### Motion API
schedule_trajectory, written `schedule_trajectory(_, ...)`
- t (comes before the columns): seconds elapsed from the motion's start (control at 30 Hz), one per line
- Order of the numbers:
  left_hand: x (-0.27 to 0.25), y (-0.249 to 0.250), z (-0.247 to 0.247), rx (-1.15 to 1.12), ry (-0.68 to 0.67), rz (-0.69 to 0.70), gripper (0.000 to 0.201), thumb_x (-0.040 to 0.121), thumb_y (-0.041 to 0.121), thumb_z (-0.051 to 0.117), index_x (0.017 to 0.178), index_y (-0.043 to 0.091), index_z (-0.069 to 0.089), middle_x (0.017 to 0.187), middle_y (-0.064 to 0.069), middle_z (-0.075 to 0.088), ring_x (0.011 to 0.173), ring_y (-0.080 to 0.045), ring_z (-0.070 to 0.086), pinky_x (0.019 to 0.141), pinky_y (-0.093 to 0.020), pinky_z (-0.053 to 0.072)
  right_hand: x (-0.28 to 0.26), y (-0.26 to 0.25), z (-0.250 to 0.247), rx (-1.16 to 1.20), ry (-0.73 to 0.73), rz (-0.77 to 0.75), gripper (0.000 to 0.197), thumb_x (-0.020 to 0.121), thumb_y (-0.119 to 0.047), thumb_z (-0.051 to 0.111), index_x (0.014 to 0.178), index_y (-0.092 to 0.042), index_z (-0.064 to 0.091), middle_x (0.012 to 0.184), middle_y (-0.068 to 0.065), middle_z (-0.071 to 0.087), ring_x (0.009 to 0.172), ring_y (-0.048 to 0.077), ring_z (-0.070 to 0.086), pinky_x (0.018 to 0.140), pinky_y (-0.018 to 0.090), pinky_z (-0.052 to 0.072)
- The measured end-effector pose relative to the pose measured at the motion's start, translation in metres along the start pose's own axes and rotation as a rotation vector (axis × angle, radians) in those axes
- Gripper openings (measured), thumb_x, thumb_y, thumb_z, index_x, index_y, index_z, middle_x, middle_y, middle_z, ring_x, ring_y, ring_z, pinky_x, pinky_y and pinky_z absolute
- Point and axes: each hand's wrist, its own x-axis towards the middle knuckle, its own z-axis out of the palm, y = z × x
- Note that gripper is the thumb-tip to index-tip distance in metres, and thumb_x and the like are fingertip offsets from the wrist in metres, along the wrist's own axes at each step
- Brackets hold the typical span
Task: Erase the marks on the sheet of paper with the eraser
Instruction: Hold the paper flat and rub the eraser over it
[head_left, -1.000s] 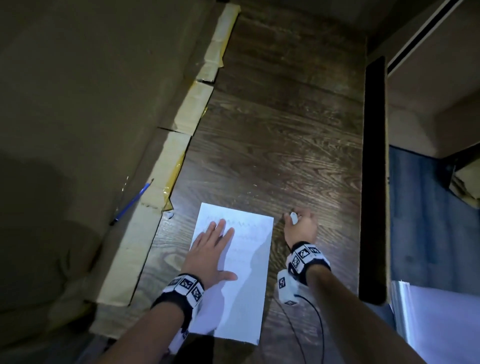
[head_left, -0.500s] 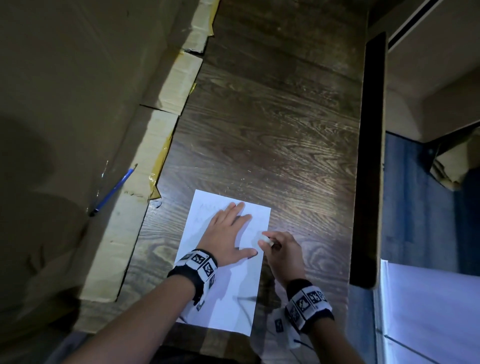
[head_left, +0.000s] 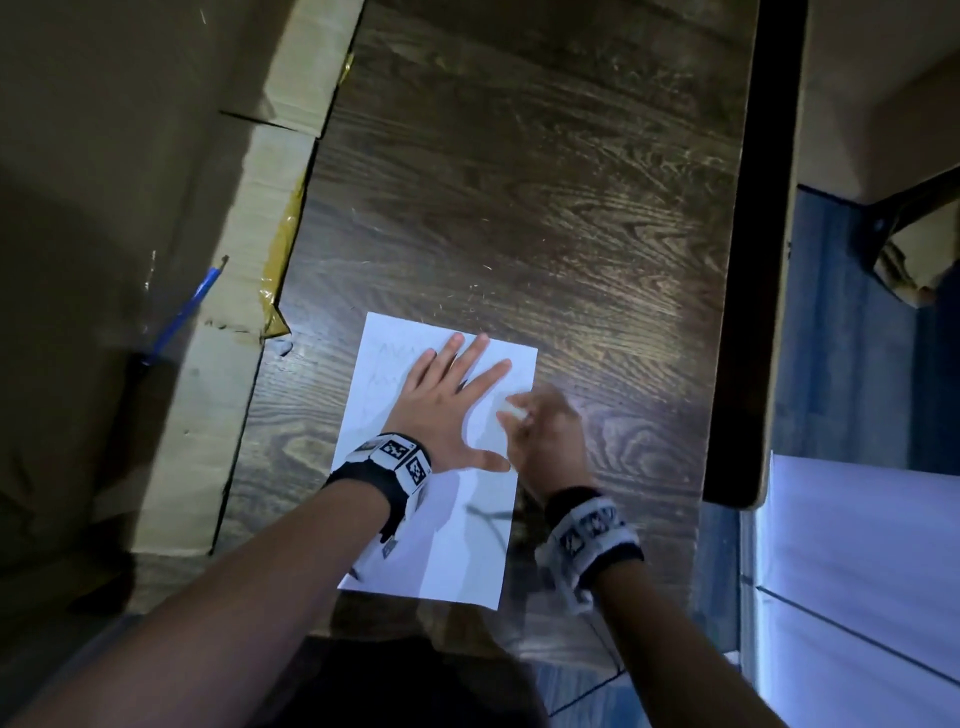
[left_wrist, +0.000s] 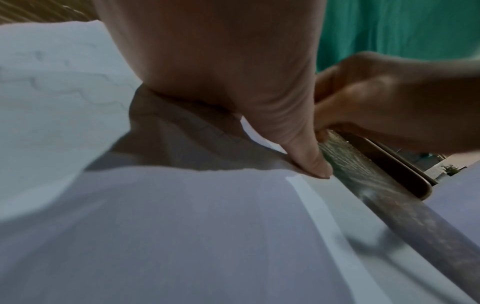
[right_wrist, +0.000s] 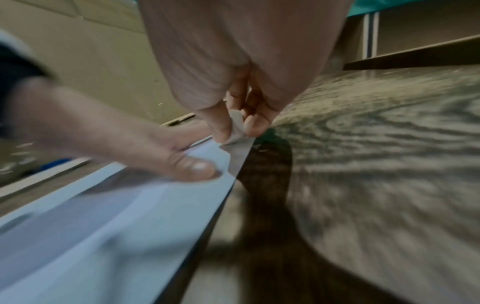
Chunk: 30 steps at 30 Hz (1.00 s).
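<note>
I am looking down at the sheet of paper (head_left: 470, 540) lying on the dark wood-grain tabletop (head_left: 545, 208), its long sides running away from me. My left hand (head_left: 447, 410) is lying flat on the upper half of the sheet, palm down, fingers straight and fanned toward the far edge, thumb stretched out to the right and pressing the paper near its right edge. It is grasping nothing, only pinning the sheet. In the left wrist view the thumb tip is pushing down on the paper and the sheet is buckling slightly beneath the palm.

My right hand (head_left: 545, 441) is coming in from the right side, wrist raised and knuckles up, fingers curled downward. It is pinching the small white eraser (right_wrist: 235, 128) between the thumb and the fingertips (right_wrist: 255, 123). In the right wrist view the eraser's lower end is meeting the paper right at the sheet's right edge, just beyond my left thumb. This hand is looking blurred in the head view.

Faint zigzag pencil marks (head_left: 387, 364) are showing on the upper left part of the sheet, left of my left fingers and well apart from the eraser. Both forearms are reaching in from the near edge, each wearing a patterned wrist band (head_left: 395, 460). A blue pen (head_left: 182, 312) is lying on the cardboard (head_left: 171, 452) to the left of the tabletop.
</note>
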Motion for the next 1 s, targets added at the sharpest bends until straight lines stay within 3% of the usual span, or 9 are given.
schedule_trajectory(0.1, 0.0, 0.002, -0.001, 0.004, 0.011, -0.013, 0.116, 0.058, 0.093, 0.032, 0.157, 0.046, -0.006, 0.164, 0.01, -0.024, 0.151, -0.018, -0.024, 0.122, -0.043, -0.012, -0.029, -0.003, -0.002, -0.018, -0.085, -0.043, 0.011, 0.077, -0.008, 0.075, 0.087, -0.008, 0.069, 0.086, 0.006, 0.065, 0.067, 0.02, 0.065, 0.067, 0.02, 0.049)
schedule_trajectory(0.27, 0.0, 0.001, -0.002, -0.015, -0.023, -0.013, 0.123, 0.061, 0.095, 0.051, 0.156, 0.047, -0.011, 0.163, 0.012, -0.029, 0.149, -0.016, -0.03, 0.12, -0.041, -0.018, 0.032, -0.003, 0.0, -0.031, -0.003, 0.034, 0.017, 0.077, -0.016, 0.078, 0.09, -0.006, 0.073, 0.089, 0.009, 0.069, 0.076, 0.022, 0.065, 0.075, 0.016, 0.043)
schedule_trajectory(0.4, 0.0, 0.003, -0.004, -0.003, -0.03, -0.014, 0.12, 0.064, 0.092, 0.053, 0.156, 0.047, -0.009, 0.163, 0.011, -0.028, 0.15, -0.017, -0.028, 0.122, -0.043, -0.013, -0.009, -0.005, 0.006, 0.013, 0.063, 0.071, 0.018, 0.075, -0.012, 0.08, 0.087, -0.004, 0.07, 0.082, 0.006, 0.067, 0.065, 0.01, 0.057, 0.071, -0.003, 0.035)
schedule_trajectory(0.47, 0.001, 0.002, -0.004, 0.014, -0.022, -0.017, 0.117, 0.066, 0.088, 0.054, 0.156, 0.046, -0.009, 0.164, 0.01, -0.026, 0.151, -0.018, -0.026, 0.123, -0.044, -0.01, -0.027, -0.005, 0.003, 0.034, 0.007, 0.03, 0.016, 0.073, -0.01, 0.081, 0.084, -0.005, 0.07, 0.081, 0.005, 0.066, 0.063, 0.002, 0.05, 0.067, -0.003, 0.037)
schedule_trajectory(0.6, 0.001, 0.002, -0.001, 0.011, -0.029, -0.019, 0.124, 0.059, 0.098, 0.048, 0.156, 0.048, -0.011, 0.163, 0.012, -0.029, 0.149, -0.016, -0.03, 0.12, -0.041, -0.015, 0.027, -0.005, -0.004, 0.045, -0.006, 0.063, 0.014, 0.08, -0.014, 0.075, 0.09, -0.005, 0.074, 0.087, 0.005, 0.064, 0.067, 0.008, 0.051, 0.066, 0.003, 0.038)
schedule_trajectory(0.73, 0.002, 0.002, -0.001, 0.024, -0.028, -0.023, 0.122, 0.06, 0.099, 0.044, 0.155, 0.048, -0.012, 0.163, 0.012, -0.029, 0.149, -0.016, -0.029, 0.122, -0.043, -0.014, 0.008, -0.007, 0.004, 0.04, 0.072, 0.12, 0.015, 0.079, -0.013, 0.075, 0.091, -0.006, 0.073, 0.092, 0.007, 0.066, 0.072, 0.007, 0.05, 0.068, -0.008, 0.027)
schedule_trajectory(0.83, 0.002, 0.001, -0.001, 0.051, -0.033, -0.022, 0.119, 0.062, 0.093, 0.045, 0.155, 0.048, -0.014, 0.162, 0.011, -0.03, 0.149, -0.017, -0.029, 0.123, -0.045, -0.009, -0.03, -0.008, 0.002, 0.045, -0.069, 0.095, 0.015, 0.08, -0.015, 0.075, 0.092, -0.007, 0.074, 0.094, 0.004, 0.067, 0.074, 0.006, 0.054, 0.071, -0.004, 0.035)
schedule_trajectory(0.93, 0.002, 0.002, -0.001, 0.04, -0.019, -0.027, 0.125, 0.058, 0.099, 0.047, 0.155, 0.048, -0.012, 0.163, 0.012, -0.028, 0.149, -0.016, -0.029, 0.121, -0.042, -0.014, 0.016, -0.005, -0.001, 0.046, -0.055, 0.097, 0.018, 0.082, -0.018, 0.072, 0.096, -0.008, 0.074, 0.1, 0.006, 0.067, 0.08, 0.016, 0.062, 0.076, 0.018, 0.048)
schedule_trajectory(1.0, 0.001, 0.003, -0.001, 0.054, -0.014, -0.035, 0.129, 0.055, 0.101, 0.046, 0.155, 0.047, -0.014, 0.164, 0.012, -0.027, 0.15, -0.016, -0.028, 0.12, -0.041, -0.014, 0.041, -0.006, 0.0, 0.061, -0.014, 0.131, 0.016, 0.084, -0.02, 0.07, 0.096, -0.009, 0.074, 0.099, 0.005, 0.068, 0.08, 0.017, 0.063, 0.076, 0.022, 0.048)
